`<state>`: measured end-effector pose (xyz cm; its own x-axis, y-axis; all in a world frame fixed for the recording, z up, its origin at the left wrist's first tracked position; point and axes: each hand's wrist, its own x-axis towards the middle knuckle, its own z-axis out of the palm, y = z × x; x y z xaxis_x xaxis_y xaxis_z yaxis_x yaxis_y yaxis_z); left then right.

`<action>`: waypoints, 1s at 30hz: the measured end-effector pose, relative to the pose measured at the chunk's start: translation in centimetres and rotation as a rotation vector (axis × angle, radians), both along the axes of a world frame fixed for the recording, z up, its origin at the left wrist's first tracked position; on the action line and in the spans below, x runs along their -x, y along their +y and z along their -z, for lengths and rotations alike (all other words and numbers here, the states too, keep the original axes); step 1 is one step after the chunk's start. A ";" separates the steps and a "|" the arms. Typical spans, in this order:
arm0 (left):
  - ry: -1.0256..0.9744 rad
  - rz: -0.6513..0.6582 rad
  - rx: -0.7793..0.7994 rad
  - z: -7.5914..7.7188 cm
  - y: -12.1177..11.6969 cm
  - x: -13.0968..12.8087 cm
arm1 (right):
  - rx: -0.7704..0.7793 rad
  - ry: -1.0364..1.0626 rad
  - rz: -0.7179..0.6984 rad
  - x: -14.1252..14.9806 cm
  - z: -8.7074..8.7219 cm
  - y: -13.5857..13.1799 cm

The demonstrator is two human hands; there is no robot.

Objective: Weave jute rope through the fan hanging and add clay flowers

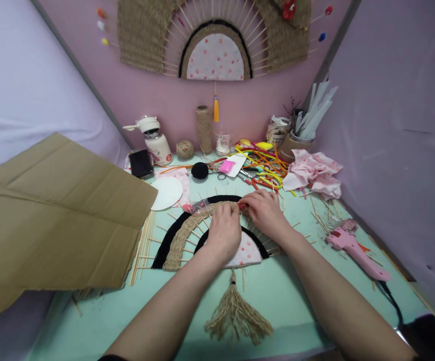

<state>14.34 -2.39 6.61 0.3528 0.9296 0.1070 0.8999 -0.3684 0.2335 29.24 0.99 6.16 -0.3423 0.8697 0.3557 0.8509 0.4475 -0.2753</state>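
A half-round fan (pixel 179 243) of sticks woven with tan twine and black yarn lies flat on the table, with a spotted pink fabric half-disc (pixel 248 250) at its base. A twine tassel (pixel 236 311) hangs from its lower edge toward me. My left hand (pixel 225 231) rests over the fan's middle, fingers bent down at the twine band; what they pinch is hidden. Just right of it, my right hand (pixel 265 209) pinches a small red piece (pixel 242 204) at the upper band. A clear plastic bag with red bits (pixel 197 206) sits on the band to the left.
Brown cardboard (pixel 59 215) covers the left side. A pink glue gun (pixel 358 250) with a cord lies at right. Behind are a black yarn ball (pixel 200 171), pipe cleaners (pixel 266 163), crumpled fabric (pixel 313 173), a white bottle (pixel 157 145) and a twine spool (pixel 203 129). A finished fan (pixel 140 40) hangs on the wall.
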 end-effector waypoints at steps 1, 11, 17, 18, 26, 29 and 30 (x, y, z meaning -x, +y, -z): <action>-0.004 0.000 -0.001 0.0 0.0 0.0 | 0.003 0.021 0.006 0.0 0.1 0.0; -0.074 -0.007 0.027 -0.2 0.0 -0.1 | 0.021 0.052 -0.025 0.3 0.8 0.2; -0.065 0.002 0.013 0.0 0.1 0.0 | 0.034 0.085 -0.014 0.4 1.0 0.2; -0.063 0.001 0.015 0.0 0.1 0.0 | 0.038 0.090 -0.017 0.4 1.0 0.2; -0.082 -0.003 0.015 -0.1 0.0 0.0 | 0.004 0.115 0.043 -0.3 0.2 0.2; -0.073 -0.008 0.032 -0.2 -0.2 0.0 | 0.014 0.096 0.049 -0.6 -0.2 0.1; -0.072 -0.008 0.036 -0.2 -0.2 -0.1 | 0.019 0.085 0.046 -0.6 -0.3 0.1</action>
<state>14.43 -2.58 6.85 0.3384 0.9359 0.0982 0.8831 -0.3519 0.3103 29.86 1.05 6.50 -0.2715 0.8907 0.3647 0.8434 0.4027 -0.3556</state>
